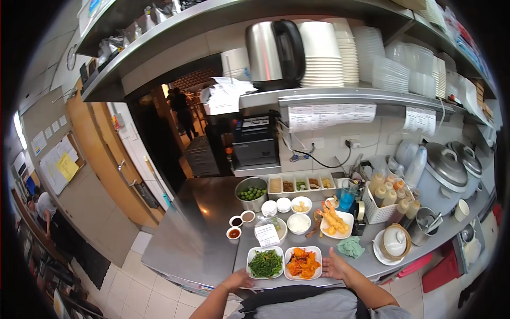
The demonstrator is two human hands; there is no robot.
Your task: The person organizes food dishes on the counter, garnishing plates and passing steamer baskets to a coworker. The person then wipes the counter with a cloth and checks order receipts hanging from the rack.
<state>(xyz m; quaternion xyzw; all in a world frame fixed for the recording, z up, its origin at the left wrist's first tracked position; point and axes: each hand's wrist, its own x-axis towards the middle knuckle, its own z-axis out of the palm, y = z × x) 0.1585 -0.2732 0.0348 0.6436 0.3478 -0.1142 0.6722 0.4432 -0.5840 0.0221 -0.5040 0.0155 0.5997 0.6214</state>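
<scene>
Near the edge of the tabletop (pixel 180 247), bowls (pixel 287 274) of greens (pixel 265 263) and orange food (pixel 303 262) sit together, maybe for easy reach. The right grip (pixel 334 265) is spread loose beside the orange food; I cannot tell about the left grip (pixel 239 279).

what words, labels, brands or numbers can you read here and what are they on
No text reads clearly.
White slip beside the rice: print too small to read.
Hanging slips below the shelf: too small.
Loose papers by the kettle: too blurred.
Label on the black printer: too blurred.
Yellow sheet on the left: too small.
</scene>
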